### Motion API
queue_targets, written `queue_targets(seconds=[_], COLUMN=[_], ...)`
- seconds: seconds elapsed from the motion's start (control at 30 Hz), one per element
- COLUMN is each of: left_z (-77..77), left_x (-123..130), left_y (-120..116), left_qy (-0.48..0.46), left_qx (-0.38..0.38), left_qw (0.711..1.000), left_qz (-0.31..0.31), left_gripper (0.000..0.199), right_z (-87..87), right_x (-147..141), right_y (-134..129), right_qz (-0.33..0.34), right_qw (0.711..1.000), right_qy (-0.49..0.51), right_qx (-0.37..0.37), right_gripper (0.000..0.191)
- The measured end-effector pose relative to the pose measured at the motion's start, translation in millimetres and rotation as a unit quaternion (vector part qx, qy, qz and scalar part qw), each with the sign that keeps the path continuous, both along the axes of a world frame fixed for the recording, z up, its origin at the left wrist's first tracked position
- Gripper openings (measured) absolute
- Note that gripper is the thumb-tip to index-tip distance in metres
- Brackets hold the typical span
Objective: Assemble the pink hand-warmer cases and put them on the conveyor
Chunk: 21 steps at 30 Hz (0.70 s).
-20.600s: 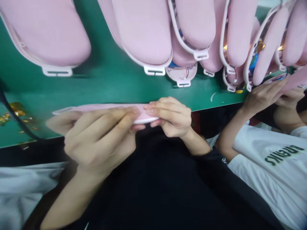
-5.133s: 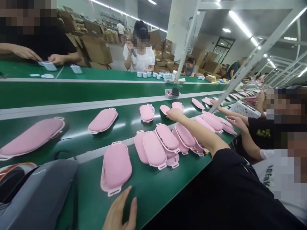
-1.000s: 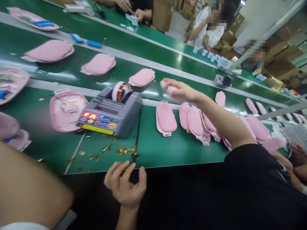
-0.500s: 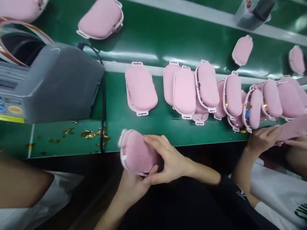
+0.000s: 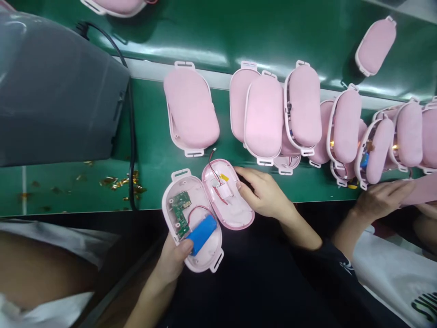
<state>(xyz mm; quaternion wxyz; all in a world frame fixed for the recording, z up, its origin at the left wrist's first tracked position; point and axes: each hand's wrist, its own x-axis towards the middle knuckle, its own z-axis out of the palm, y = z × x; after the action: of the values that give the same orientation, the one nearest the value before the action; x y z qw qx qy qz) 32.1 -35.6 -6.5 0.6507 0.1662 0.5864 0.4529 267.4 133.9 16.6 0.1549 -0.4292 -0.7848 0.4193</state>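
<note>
Two halves of a pink oval case lie side by side, insides facing up. My left hand (image 5: 174, 257) grips the lower shell (image 5: 205, 262), thumb over its rim by the blue cylindrical battery (image 5: 202, 233). In that shell sits a green circuit board (image 5: 180, 212), and a thin red wire runs near the battery. My right hand (image 5: 264, 191) holds the pink cover (image 5: 235, 218) by its right edge. Inside the cover are a small white part (image 5: 225, 190), a yellow tab (image 5: 224, 177) and a dark lead with a connector that reaches past the rim.
Pink cases (image 5: 262, 118) stand in a row along the green bench (image 5: 150, 182), some partly open. At left are a grey machine (image 5: 61, 95), a black cable (image 5: 132, 136) and gold foil scraps (image 5: 123, 182). A co-worker's hands (image 5: 382, 198) hold a pink piece at right.
The closed case in my hands has come apart into two halves, showing the battery, board and wires. My right hand has moved right with the cover. The view has shifted closer to the bench.
</note>
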Motion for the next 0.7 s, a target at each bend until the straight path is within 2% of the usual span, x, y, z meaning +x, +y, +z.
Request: queue_targets(seconds=[0.13,0.3,0.37,0.47,0.6,0.7], left_z=[6.1,-9.5,-14.2,-16.9,-17.6,-16.8], left_x=[-6,-16,-18,-22,-28,-29], left_y=[-1,-10,-12,-14,-17,-18], left_qy=[-0.027,-0.035,-0.020,-0.015,-0.050,-0.065], left_qx=[-0.012,0.023,0.030,0.049,0.036,0.005], left_qw=[0.999,0.999,0.999,0.998,0.998,0.998], left_qz=[-0.015,-0.012,-0.026,-0.048,-0.033,0.001], left_gripper=[0.085,0.087,0.084,0.082,0.087,0.089], right_z=[2.3,4.1,4.3,3.8,2.6,2.9], right_x=[-12,-57,-78,-98,-97,-84], right_y=[1,5,8,13,16,10], right_qz=[0.009,-0.019,-0.034,-0.020,0.004,-0.011], right_qw=[0.994,0.971,0.966,0.962,0.959,0.968], right_qy=[-0.073,-0.141,-0.159,-0.186,-0.206,-0.150], right_qx=[0.078,0.191,0.202,0.201,0.195,0.199], right_gripper=[0.041,0.036,0.033,0.027,0.018,0.021])
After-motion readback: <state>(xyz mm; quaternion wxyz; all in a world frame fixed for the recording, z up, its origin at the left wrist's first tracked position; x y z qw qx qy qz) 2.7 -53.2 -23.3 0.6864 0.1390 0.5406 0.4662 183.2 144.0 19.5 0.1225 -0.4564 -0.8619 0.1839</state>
